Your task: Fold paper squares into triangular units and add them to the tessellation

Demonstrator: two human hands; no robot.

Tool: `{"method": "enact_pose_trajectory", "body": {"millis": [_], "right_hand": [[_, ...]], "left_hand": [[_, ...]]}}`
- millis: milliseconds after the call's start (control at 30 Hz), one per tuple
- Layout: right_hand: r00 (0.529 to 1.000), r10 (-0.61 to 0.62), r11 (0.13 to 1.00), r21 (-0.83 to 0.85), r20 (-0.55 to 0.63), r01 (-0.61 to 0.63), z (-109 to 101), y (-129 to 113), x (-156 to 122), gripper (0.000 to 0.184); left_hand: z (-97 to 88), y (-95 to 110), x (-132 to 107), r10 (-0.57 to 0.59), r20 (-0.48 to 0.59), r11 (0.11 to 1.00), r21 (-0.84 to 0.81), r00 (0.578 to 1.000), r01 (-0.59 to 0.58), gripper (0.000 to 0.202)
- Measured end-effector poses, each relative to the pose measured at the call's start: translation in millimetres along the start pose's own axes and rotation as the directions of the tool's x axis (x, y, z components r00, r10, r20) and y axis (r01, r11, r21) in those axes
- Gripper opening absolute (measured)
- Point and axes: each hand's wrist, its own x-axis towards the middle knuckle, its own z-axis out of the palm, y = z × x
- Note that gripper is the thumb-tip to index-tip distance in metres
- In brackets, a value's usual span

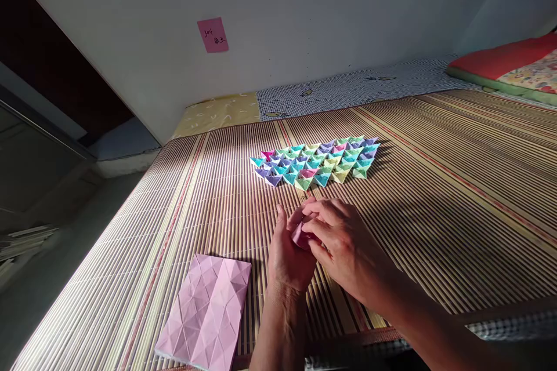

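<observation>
A small piece of folded pink paper [299, 235] rests in my left hand [289, 258], which is cupped palm up with the thumb raised. My right hand [348, 243] reaches over from the right, its bent fingers pressing on the same paper and hiding part of it. Just beyond both hands stand rows of small folded paper boats [313, 163] in green, blue, purple, yellow and pink. Left of my left forearm lies a flat stack of pink paper [209, 307] covered in triangular creases.
A striped bamboo mat [426, 208] covers the bed. Against the wall runs checked and yellow cloth [221, 111]. Red and flowered bedding [496, 61] lies at the far right. A pink note [212, 35] is stuck on the wall. The mat's left side drops to the floor.
</observation>
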Motion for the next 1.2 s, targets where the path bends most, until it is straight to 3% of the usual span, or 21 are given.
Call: {"method": "enact_pose_trajectory", "body": {"millis": [467,733,867,1033,1200], "right_hand": [[0.998,0.026,1.000,0.006,0.049,-0.027,7.4,1.9,0.4,0.024],[0.989,0.127,0.991,0.062,-0.080,-0.122,6.3,6.2,0.5,0.028],[0.984,0.170,0.985,0.021,-0.059,-0.169,3.3,5.3,2.0,0.021],[0.981,0.181,0.953,0.258,-0.067,-0.159,-14.2,15.4,5.0,0.013],[0.971,0.234,0.922,0.328,-0.052,-0.205,-27.3,29.2,6.0,0.017]], "left_hand": [[3.4,-5.3,-1.5,-0.064,-0.028,0.998,0.002,0.998,0.064,0.050],[4.4,-4.1,-3.2,-0.035,0.031,0.999,0.003,0.999,0.035,0.058],[2.0,-7.1,-1.2,-0.062,0.032,0.998,-0.015,0.998,0.063,0.057],[-3.6,-2.4,2.2,-0.058,-0.030,0.998,-0.033,0.998,0.057,0.059],[-5.4,1.9,2.8,-0.080,-0.069,0.996,-0.043,0.994,0.077,0.061]]}}
